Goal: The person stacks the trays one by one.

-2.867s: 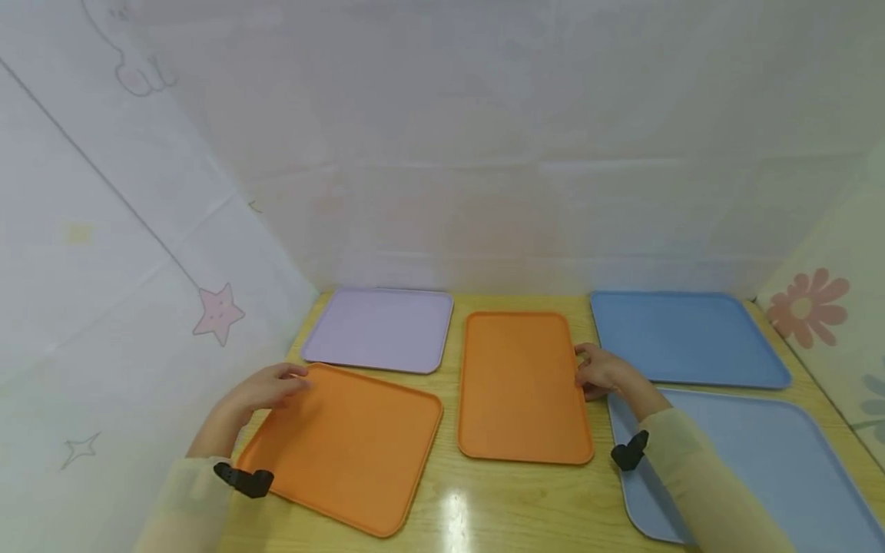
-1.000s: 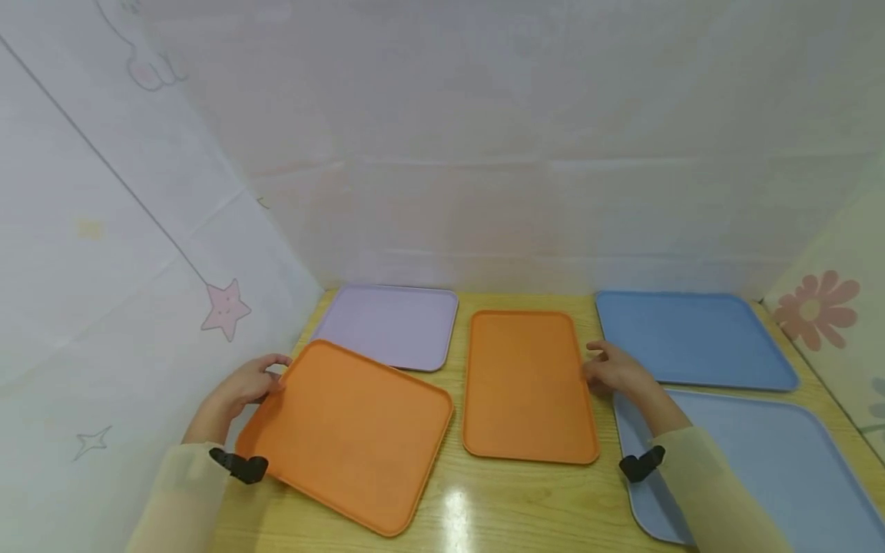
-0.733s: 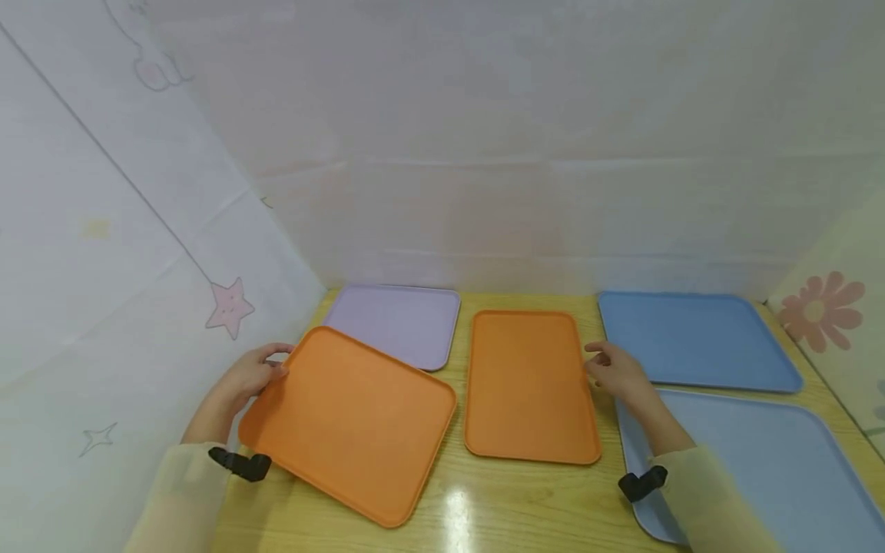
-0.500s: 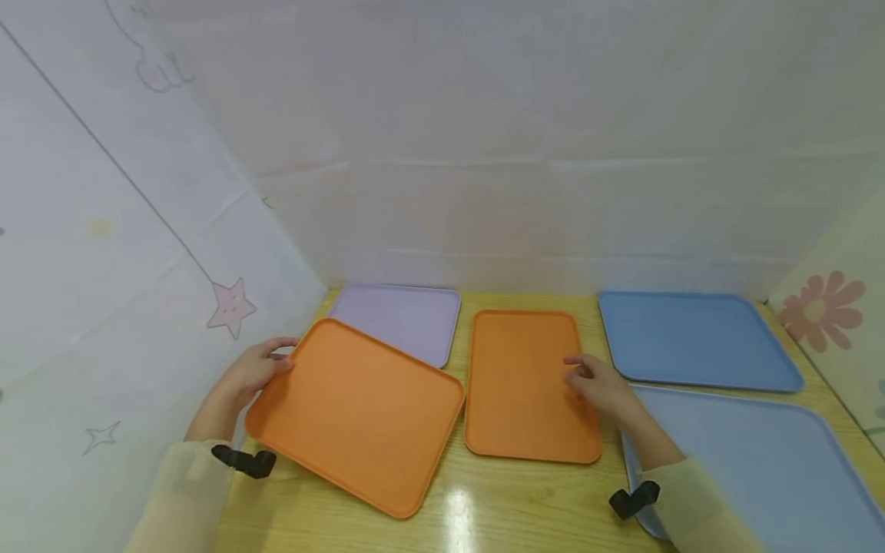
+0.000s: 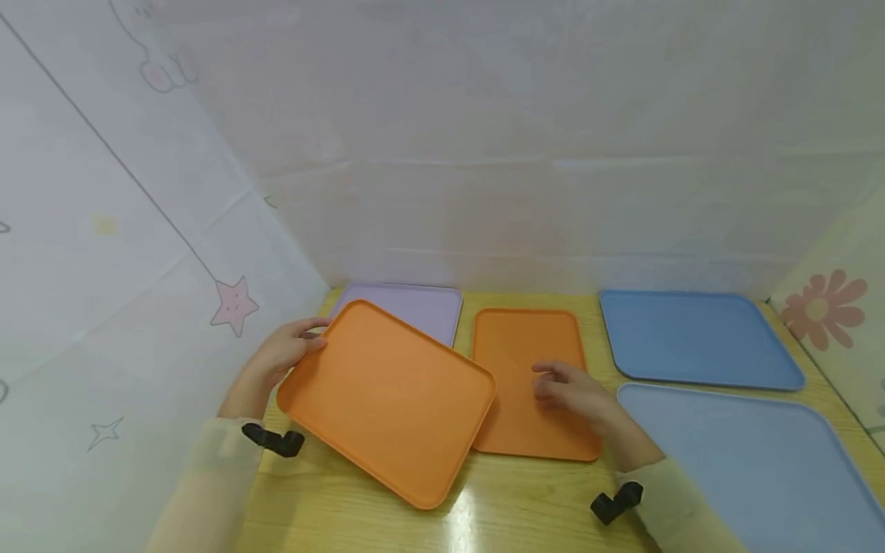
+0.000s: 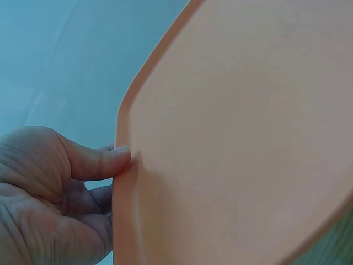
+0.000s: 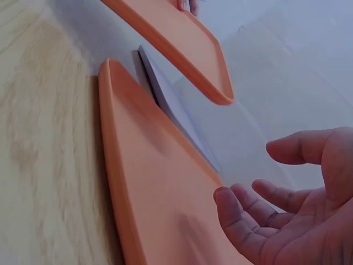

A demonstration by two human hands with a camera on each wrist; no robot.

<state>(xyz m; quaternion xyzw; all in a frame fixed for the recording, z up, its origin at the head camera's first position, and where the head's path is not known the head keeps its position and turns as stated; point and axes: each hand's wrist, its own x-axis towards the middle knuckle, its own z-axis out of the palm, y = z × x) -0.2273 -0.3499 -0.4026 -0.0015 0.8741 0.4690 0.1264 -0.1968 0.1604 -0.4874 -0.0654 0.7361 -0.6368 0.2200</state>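
While the left hand (image 5: 286, 352) pinched the raised orange tray (image 5: 387, 407) by its ten o'clock edge in the head view, that tray hung tilted above the wooden table (image 5: 346, 518), its three o'clock corner crossing in front of the flat orange tray (image 5: 508, 346). Reckoned from the flat tray, the lilac tray (image 5: 415, 301) lay at ten o'clock, partly covered, the dark blue tray (image 5: 698, 338) between two and three, and the light blue tray (image 5: 754, 461) between three and four; strips of wood ran between the flat tray and both blue ones, and a broader stretch showed at six. The right hand (image 5: 570, 395) hung over the flat tray, thumb and fingers apart. In the left wrist view the thumb lay on the raised tray's rim at eight o'clock, the other fingers behind it. In the right wrist view the raised tray stood at twelve o'clock, a gap between it and the flat tray, and the right hand was at four, its grip wide, fingers loosely bent. Compared with half a second earlier, the raised tray had shifted toward three o'clock and covered more of the flat tray, and the right hand had moved further inward, toward nine.
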